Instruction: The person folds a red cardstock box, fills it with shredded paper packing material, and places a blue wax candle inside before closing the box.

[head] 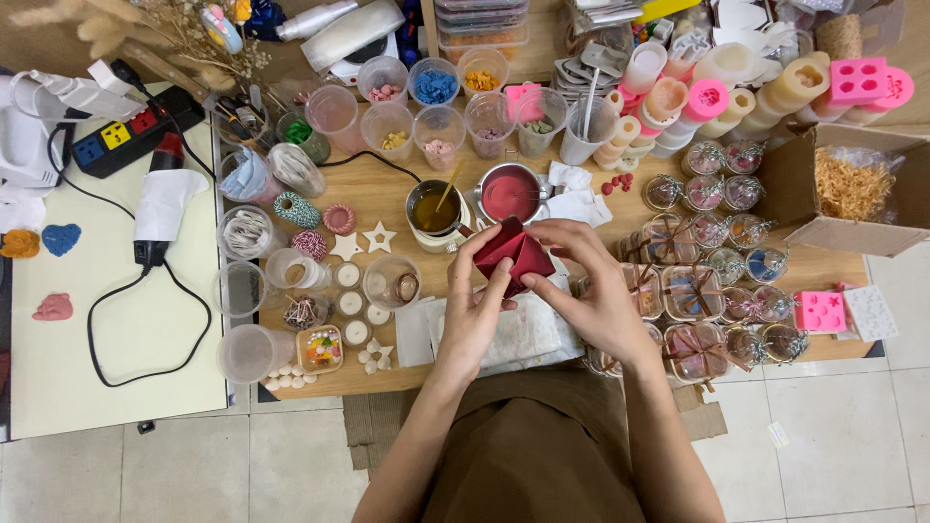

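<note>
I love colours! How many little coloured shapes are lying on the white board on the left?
3. An orange shape at the left edge, a blue heart right beside it, and a pink shape lower down. More could be hidden past the edge.

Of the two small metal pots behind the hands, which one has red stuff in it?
The right-hand pot, just above the dark red piece held in both hands. Its inside is red; the other pot, to its left, holds yellowish-brown liquid with a stick standing in it.
</note>
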